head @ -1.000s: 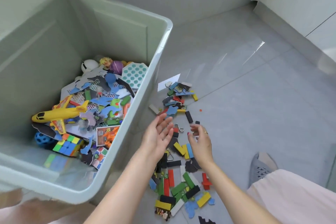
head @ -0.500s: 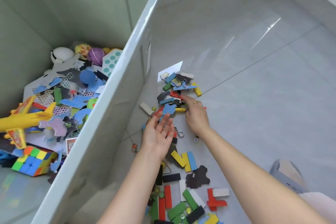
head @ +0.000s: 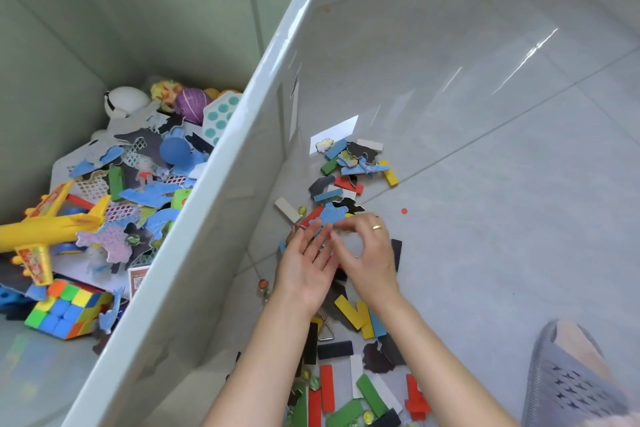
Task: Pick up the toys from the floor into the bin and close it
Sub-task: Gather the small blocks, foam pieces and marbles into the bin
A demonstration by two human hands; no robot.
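Observation:
A large pale green bin (head: 277, 45) stands open on the left, holding a yellow toy plane (head: 52, 222), a colour cube (head: 65, 308), balls and foam puzzle pieces. Coloured blocks and puzzle pieces (head: 346, 166) lie scattered on the grey floor beside it, with more blocks (head: 346, 388) nearer me. My left hand (head: 304, 267) is held palm up and open over the pile. My right hand (head: 370, 253) sits right beside it, fingertips curled together and pinching small pieces just above a blue puzzle piece (head: 329, 215). What exactly it pinches is hidden.
A foot in a grey slipper (head: 571, 371) is at the lower right. A marble (head: 263, 284) and a metal clip (head: 325, 334) lie near the bin wall. Bare grey tile floor stretches to the right, with the wall base at top right.
My right hand has drawn back from the far pile toward my left palm, its fingers now curled together. The left hand has stayed palm up. The view has shifted slightly closer.

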